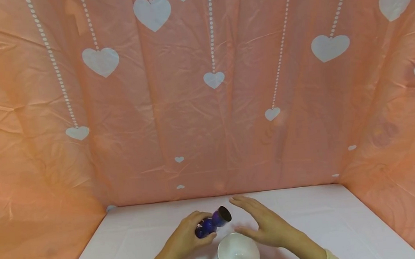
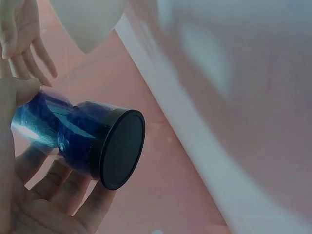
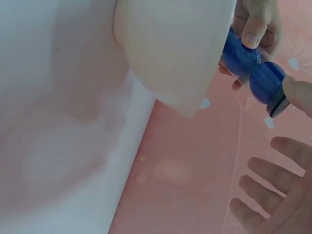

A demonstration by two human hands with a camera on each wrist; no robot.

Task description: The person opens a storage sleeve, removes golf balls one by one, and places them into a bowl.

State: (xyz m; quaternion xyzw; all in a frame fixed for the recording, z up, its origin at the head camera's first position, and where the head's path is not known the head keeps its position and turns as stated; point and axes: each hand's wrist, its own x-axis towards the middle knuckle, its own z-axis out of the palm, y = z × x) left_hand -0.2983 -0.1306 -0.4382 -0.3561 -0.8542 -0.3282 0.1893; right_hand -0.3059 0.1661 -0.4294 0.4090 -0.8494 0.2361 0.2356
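My left hand [image 1: 188, 237] grips a clear tube [image 2: 78, 129] with dark blue, rounded bulbs inside and a black disc-shaped end. It holds the tube tilted above the table, the dark end towards my right hand. A white bowl [image 1: 238, 253] stands upright on the table between my forearms, just below both hands. In the head view, no contents show in the bowl. My right hand [image 1: 265, 222] hovers beyond the bowl's right rim with fingers extended and thumb apart, holding nothing. Its thumb overlaps the tube's end in the right wrist view; the head view shows a gap.
White cloth covers the table [image 1: 146, 229]. Behind it and at both sides hang orange sheets [image 1: 191, 118] printed with white hearts. The back sheet meets the table's far edge a little beyond the hands.
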